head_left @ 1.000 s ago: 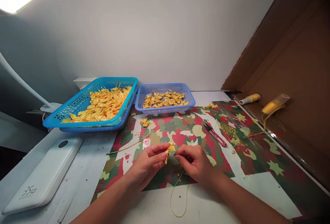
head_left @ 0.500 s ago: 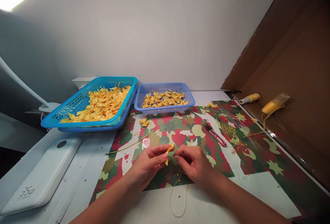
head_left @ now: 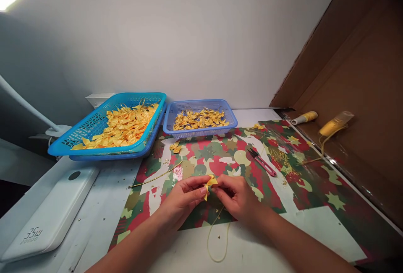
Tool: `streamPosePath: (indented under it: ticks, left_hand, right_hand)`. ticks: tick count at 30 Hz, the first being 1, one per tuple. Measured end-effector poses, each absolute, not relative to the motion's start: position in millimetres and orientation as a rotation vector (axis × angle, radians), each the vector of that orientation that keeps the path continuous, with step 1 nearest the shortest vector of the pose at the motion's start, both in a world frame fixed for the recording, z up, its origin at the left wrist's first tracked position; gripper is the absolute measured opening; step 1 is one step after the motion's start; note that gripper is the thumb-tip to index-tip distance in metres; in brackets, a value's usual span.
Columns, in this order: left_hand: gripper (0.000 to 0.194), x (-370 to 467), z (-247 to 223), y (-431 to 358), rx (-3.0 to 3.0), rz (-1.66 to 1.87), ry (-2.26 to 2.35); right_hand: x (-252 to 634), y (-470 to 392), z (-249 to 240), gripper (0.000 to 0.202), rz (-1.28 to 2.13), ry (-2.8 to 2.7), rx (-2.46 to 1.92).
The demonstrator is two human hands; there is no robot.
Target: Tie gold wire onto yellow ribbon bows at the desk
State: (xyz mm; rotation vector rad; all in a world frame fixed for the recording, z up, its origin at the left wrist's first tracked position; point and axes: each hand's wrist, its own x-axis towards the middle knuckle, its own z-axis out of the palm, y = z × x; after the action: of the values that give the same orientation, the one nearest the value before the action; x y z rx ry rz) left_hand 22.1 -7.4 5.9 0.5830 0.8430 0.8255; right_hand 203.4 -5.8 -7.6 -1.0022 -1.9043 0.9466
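A small yellow ribbon bow (head_left: 210, 182) is pinched between the thumb and fingers of my left hand (head_left: 188, 197), above the patterned mat. My right hand (head_left: 234, 193) is closed beside it, its fingertips pressed together at the bow's right edge; what lies between them is too small to make out. A thin pale yellow cord (head_left: 217, 260) hangs in a loop below my right hand, over the white surface. On the mat, another yellow bow (head_left: 175, 147) and a piece of gold cord (head_left: 155, 178) lie beyond my left hand.
Pink-handled snips (head_left: 262, 163) lie on the mat (head_left: 201, 218) at right. A cyan basket (head_left: 85, 152) and a smaller blue basket (head_left: 201, 133) hold yellow bows. A white power bank (head_left: 52, 214) sits left; two yellow spools (head_left: 305, 117) lie back right near cardboard.
The bow in my left hand has turned and now shows more of its face. My right fingertips have moved slightly left, up against it.
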Motion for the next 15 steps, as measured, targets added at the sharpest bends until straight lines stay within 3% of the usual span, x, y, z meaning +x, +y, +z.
streamPosePath:
  ticks: [15]
  left_hand:
    - [0.03,20.3,10.6,-5.0,0.509,0.874,0.856]
  right_hand:
    - [204.1,-6.3,-1.4,0.014,0.987,-1.875,-1.0]
